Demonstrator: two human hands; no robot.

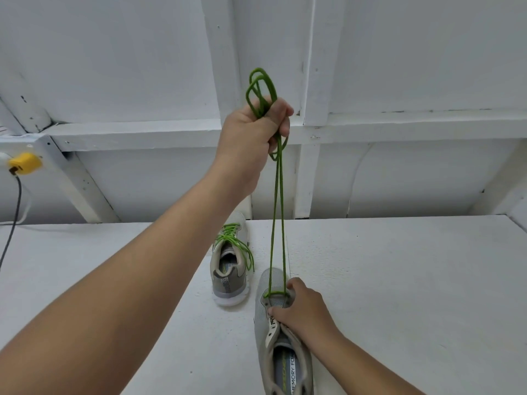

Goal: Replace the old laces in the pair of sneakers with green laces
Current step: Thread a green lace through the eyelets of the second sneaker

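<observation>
Left hand [252, 129] raised high above the white table [399, 280], fingers curled tight round bunched loops of the green lace [278, 212]; loops sticking out above the fist, two strands dropping taut to the lowest eyelets of the near sneaker [282, 337]. Right hand [305, 306] resting on that sneaker near the front edge of the table, thumb and fingers pinching the eyelet flaps at the tongue opening. Rest of the eyelets on this sneaker bare, printed insole in view. Second sneaker [229, 269] just beyond and to the left, toward the back edge, heel facing the camera, already laced in green with loose ends trailing down its right side. Left forearm crossing the left half of the table, hiding part of the surface. At far left, yellow plug block [25, 163] on the white frame, dark cable [12, 220] hanging from it to the table. White panelled wall [399, 67] behind.
</observation>
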